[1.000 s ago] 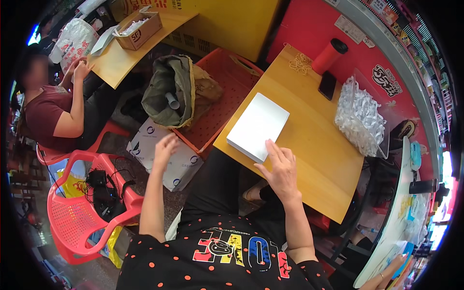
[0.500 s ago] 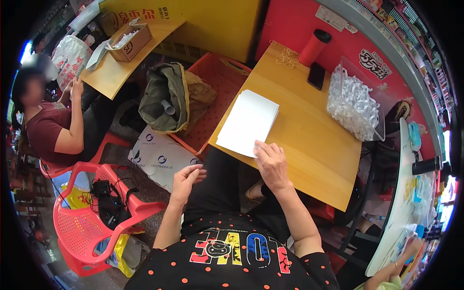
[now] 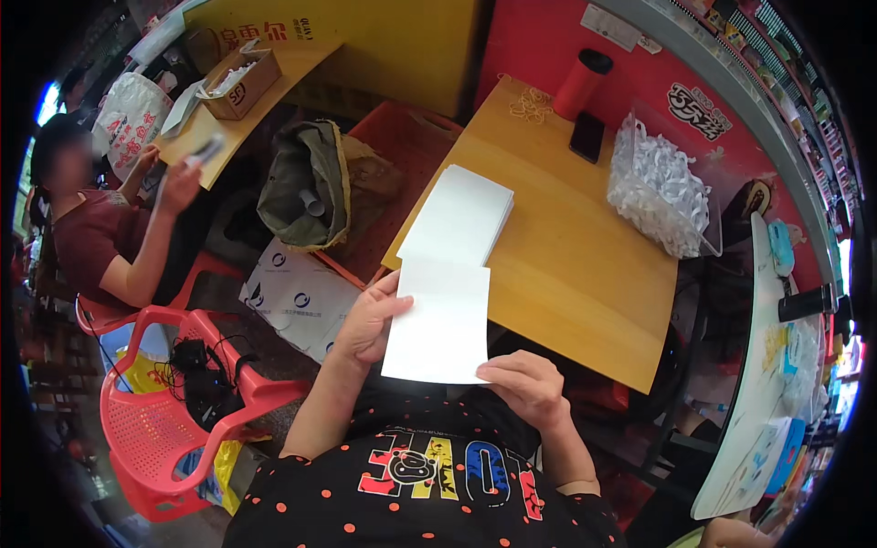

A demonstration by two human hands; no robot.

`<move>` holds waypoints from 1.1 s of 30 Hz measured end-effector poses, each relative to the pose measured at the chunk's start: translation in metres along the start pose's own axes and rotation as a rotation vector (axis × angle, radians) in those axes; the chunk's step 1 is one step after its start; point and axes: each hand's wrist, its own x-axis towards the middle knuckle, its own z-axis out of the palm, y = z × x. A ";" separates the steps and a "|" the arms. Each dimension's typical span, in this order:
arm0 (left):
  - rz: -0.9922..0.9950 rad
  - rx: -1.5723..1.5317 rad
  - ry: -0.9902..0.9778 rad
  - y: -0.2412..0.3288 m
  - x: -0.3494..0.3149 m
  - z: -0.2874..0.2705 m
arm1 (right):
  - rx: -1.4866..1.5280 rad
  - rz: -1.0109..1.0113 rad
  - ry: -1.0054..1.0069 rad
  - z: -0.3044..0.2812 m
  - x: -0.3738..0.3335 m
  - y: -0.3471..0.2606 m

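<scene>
A white sheet of paper [image 3: 438, 324] is held between my two hands, over my lap at the near edge of the table. My left hand [image 3: 373, 321] grips its left edge, thumb on top. With thumb and fingers my right hand [image 3: 523, 379] pinches its lower right corner. Just beyond, a stack of white paper [image 3: 459, 212] lies at the left side of the wooden table [image 3: 585, 256]. The far end of the held sheet meets or overlaps the near end of the stack.
A clear bin of white paper-like pieces [image 3: 662, 187], a black phone [image 3: 586, 137], a red tumbler [image 3: 582, 84] and rubber bands [image 3: 530, 105] are along the table's far and right sides. Left stand a cloth sack [image 3: 306, 187], a red crate [image 3: 411, 128], a red chair [image 3: 174, 429] and a seated person [image 3: 110, 228].
My right hand has drawn a sheet from the stack toward me. My left hand has come up and taken its left edge. The seated person's hand has lifted with a small object.
</scene>
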 end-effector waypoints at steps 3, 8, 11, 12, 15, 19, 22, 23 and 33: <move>0.092 0.106 0.045 -0.006 -0.009 0.021 | 0.246 0.507 0.058 -0.009 -0.009 -0.012; 0.392 0.731 -0.083 -0.018 -0.018 0.014 | 0.697 0.812 0.374 -0.010 -0.005 0.007; 0.643 0.999 -0.130 -0.019 -0.024 0.030 | 0.807 0.837 0.483 0.003 -0.011 0.031; 0.728 1.056 -0.183 -0.019 -0.024 0.031 | 0.858 0.854 0.481 0.007 -0.013 0.036; 0.903 1.300 -0.345 -0.014 -0.025 0.037 | 1.017 1.028 0.373 0.007 -0.016 0.044; 0.953 1.350 -0.473 -0.016 -0.025 0.038 | 0.998 0.991 0.365 0.014 -0.023 0.056; 0.970 1.331 -0.505 -0.020 -0.023 0.034 | 1.019 1.034 0.379 0.021 -0.031 0.065; 0.963 1.338 -0.508 -0.020 -0.023 0.033 | 1.034 1.036 0.396 0.024 -0.035 0.068; 0.099 0.592 0.153 -0.020 -0.037 0.023 | 0.645 0.771 0.541 0.010 -0.018 0.059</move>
